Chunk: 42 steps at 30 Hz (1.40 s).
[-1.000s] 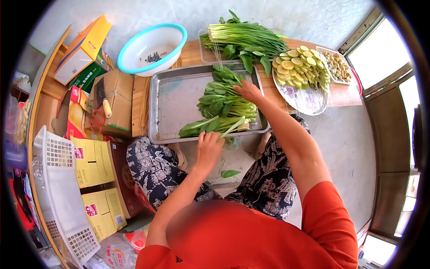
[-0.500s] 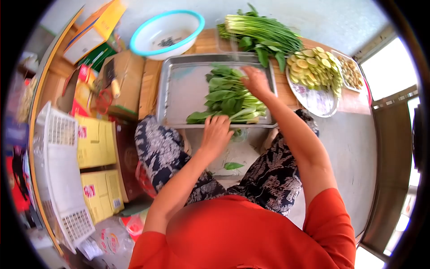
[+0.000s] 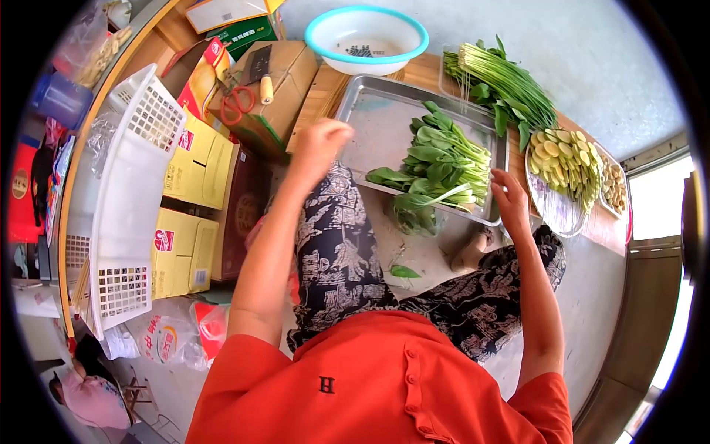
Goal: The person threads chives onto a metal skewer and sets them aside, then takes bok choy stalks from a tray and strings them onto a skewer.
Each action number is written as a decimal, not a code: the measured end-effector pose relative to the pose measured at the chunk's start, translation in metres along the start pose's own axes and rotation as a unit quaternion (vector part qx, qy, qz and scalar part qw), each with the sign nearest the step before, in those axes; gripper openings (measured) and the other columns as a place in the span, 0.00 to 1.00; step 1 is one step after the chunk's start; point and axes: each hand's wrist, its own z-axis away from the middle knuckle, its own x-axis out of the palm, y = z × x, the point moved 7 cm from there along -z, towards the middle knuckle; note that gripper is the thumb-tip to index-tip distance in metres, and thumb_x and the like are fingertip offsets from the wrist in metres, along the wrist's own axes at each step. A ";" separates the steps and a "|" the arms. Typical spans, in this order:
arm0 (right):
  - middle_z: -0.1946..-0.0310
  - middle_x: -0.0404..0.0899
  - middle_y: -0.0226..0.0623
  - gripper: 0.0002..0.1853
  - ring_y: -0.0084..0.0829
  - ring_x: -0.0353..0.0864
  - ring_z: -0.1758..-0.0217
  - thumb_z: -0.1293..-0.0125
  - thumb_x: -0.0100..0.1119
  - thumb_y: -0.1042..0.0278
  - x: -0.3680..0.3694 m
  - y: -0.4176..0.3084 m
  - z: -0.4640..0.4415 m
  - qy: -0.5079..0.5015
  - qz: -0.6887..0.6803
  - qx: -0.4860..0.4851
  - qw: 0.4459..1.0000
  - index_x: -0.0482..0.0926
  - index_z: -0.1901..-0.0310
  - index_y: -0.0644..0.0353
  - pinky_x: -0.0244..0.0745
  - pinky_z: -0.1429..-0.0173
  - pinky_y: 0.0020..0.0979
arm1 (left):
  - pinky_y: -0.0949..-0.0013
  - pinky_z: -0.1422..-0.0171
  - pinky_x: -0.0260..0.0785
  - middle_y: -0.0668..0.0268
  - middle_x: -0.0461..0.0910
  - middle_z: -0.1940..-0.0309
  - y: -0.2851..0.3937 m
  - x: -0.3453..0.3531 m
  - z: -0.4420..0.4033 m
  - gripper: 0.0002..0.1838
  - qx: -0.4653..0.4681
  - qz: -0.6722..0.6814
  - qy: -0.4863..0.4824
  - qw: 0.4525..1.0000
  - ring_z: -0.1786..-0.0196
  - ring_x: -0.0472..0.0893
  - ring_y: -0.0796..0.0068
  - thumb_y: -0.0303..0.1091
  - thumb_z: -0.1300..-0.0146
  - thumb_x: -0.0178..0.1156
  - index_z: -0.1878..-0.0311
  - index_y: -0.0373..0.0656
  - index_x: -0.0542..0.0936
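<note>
A bunch of leafy greens with pale stems lies in a shallow metal tray, some leaves hanging over the near edge. My right hand is at the tray's right rim, beside the stem ends, with its fingers apart and nothing visible in them. Left of the tray, my left hand is raised with its fingers curled together, and I see nothing in it. Closest to that hand is a cardboard box bearing red-handled scissors and a knife with a wooden handle.
Behind the tray stands a white basin with a blue rim. Long green stalks and a plate of sliced vegetables are to the right. Yellow boxes and a white plastic basket stand left. One loose leaf lies below.
My left hand has left the greens and moved up and left, toward the cardboard box. My right hand has come down to the tray's right rim. The view has shifted left.
</note>
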 end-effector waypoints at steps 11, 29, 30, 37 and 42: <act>0.59 0.81 0.40 0.12 0.29 0.83 0.61 0.35 0.53 0.75 0.038 -0.026 0.016 -0.036 0.024 0.019 0.999 0.79 0.51 0.64 0.76 0.54 0.28 | 0.67 0.63 0.72 0.59 0.82 0.72 -0.213 0.023 0.057 0.13 -0.142 -0.010 0.077 0.987 0.68 0.83 0.67 0.41 0.41 0.61 0.62 0.41 0.83; 0.64 0.81 0.37 0.10 0.25 0.81 0.68 0.35 0.52 0.79 0.061 -0.016 0.028 -0.050 -0.019 0.060 0.997 0.80 0.55 0.66 0.75 0.60 0.25 | 0.63 0.53 0.71 0.54 0.83 0.66 -0.200 0.010 0.061 0.16 -0.169 0.052 0.221 0.959 0.59 0.81 0.59 0.42 0.39 0.58 0.63 0.37 0.83; 0.64 0.81 0.37 0.09 0.24 0.81 0.68 0.35 0.52 0.79 0.059 -0.015 0.030 -0.048 -0.017 0.069 0.996 0.80 0.55 0.66 0.75 0.60 0.24 | 0.63 0.53 0.71 0.54 0.83 0.67 -0.210 -0.004 0.072 0.14 -0.178 0.001 0.293 0.939 0.59 0.82 0.61 0.40 0.39 0.59 0.63 0.37 0.83; 0.63 0.81 0.37 0.09 0.24 0.81 0.69 0.33 0.52 0.76 0.055 -0.009 0.037 -0.047 0.002 0.071 0.996 0.80 0.55 0.67 0.74 0.62 0.24 | 0.64 0.61 0.72 0.59 0.82 0.72 -0.250 0.006 0.088 0.13 -0.320 0.040 0.268 0.908 0.68 0.82 0.67 0.40 0.39 0.62 0.64 0.38 0.83; 0.63 0.80 0.38 0.09 0.25 0.81 0.69 0.33 0.52 0.76 0.053 -0.005 0.041 -0.042 0.002 0.067 0.997 0.80 0.55 0.66 0.74 0.62 0.24 | 0.75 0.77 0.69 0.69 0.78 0.77 -0.262 0.030 0.076 0.10 -0.403 0.224 0.210 0.862 0.79 0.76 0.79 0.38 0.39 0.64 0.67 0.39 0.82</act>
